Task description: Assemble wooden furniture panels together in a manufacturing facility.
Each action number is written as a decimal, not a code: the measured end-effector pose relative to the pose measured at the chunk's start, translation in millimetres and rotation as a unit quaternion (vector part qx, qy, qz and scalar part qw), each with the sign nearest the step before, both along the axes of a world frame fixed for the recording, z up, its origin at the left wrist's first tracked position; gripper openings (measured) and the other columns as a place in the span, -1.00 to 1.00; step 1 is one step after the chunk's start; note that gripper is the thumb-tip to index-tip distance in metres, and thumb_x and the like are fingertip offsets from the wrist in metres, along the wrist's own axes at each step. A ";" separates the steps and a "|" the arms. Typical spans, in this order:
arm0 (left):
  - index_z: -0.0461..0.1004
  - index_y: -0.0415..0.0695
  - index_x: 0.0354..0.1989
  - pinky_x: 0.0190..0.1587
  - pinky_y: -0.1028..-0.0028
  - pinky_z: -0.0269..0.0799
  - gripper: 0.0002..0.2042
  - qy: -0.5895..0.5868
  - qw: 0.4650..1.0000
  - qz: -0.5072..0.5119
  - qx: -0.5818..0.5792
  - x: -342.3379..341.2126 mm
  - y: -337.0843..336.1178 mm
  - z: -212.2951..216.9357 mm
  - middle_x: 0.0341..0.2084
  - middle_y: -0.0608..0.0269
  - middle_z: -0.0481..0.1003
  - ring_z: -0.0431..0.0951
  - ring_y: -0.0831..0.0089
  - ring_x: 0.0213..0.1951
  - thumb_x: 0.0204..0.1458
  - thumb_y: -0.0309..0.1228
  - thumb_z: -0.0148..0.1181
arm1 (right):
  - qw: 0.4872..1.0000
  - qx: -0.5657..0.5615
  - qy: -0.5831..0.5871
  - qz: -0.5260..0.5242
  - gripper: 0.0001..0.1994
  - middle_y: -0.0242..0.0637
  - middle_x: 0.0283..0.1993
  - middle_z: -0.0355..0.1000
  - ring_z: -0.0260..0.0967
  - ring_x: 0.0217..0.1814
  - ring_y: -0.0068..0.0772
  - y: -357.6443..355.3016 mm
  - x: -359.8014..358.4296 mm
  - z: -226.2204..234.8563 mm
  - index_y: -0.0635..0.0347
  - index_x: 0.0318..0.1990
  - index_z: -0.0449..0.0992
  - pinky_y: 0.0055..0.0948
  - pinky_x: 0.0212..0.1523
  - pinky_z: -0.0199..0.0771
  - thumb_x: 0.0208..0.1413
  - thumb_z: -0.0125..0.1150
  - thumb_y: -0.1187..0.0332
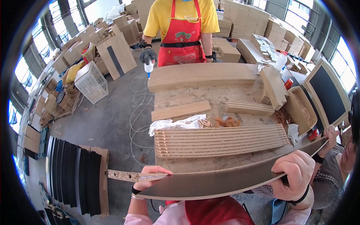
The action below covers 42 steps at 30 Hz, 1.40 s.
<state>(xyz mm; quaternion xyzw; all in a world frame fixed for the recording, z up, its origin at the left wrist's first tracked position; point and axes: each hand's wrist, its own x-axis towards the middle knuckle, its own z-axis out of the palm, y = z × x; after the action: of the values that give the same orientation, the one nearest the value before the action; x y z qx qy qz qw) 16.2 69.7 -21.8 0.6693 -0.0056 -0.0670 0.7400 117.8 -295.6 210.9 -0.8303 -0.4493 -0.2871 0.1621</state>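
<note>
While my left hand (149, 178) pinches the near-left end of a long dark panel (210, 183), fingers lying along its pale upper edge, my right hand (294, 174) is curled over the panel well to the right, knuckles up and fingers bent. Just to the left of my left hand a chipboard strip (120, 175) with holes juts out; whether it is joined to the panel I cannot tell, as my fingers hide the meeting point. To handle this well, I think I should keep both grips level, so the long span doesn't twist, and press with the flats of my fingers rather than digging into the edge. Beyond my right hand, another person's hand (330, 135) is at the panel's far end, so any turn probably wants to be slow and agreed between us. I would also keep the panel off the grooved stack of boards (221, 140) just beyond my hands, since a knock could scuff the dark face.
</note>
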 end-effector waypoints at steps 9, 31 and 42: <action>0.58 -0.32 -0.22 -0.10 0.51 0.45 -0.66 -0.007 0.999 0.009 -0.044 3.1 -4.8 -2.1 -0.27 0.10 0.59 0.57 0.46 -0.22 0.01 -0.25 0.21 | 0.999 -0.033 0.038 0.022 -0.68 -0.41 -0.60 0.34 0.30 -0.66 -0.39 11.7 -1.3 -24.9 0.13 -0.52 0.37 -0.50 -0.65 0.26 -0.29 0.45 0.24; 0.52 -0.21 -0.09 -0.05 0.47 0.43 -0.66 -0.034 0.992 -0.055 0.112 1.0 9.8 -6.6 -0.17 0.22 0.55 0.51 0.44 -0.11 -0.11 -0.65 0.30 | 1.000 -0.007 -0.011 -0.010 -0.63 -0.40 -0.60 0.28 0.29 -0.61 -0.34 20.5 -4.0 -28.3 0.10 -0.51 0.34 -0.41 -0.60 0.22 -0.27 0.46 0.16; 0.28 -0.23 -0.23 -0.17 0.40 0.53 -0.46 -0.262 0.946 0.191 -0.027 -2.4 -18.3 113.6 -0.29 0.03 0.49 0.60 0.28 -0.20 -0.38 -0.69 0.50 | 0.999 0.009 0.002 -0.049 -0.61 -0.35 -0.57 0.26 0.24 -0.54 -0.21 21.0 -13.3 -36.0 0.09 -0.47 0.30 -0.30 -0.47 0.18 -0.28 0.44 0.14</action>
<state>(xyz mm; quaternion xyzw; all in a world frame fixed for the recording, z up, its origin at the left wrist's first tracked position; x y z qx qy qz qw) 13.8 51.4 91.7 0.6316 -0.0730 0.2537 0.7290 104.5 -274.6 174.9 -0.8503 -0.4054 -0.2968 0.1565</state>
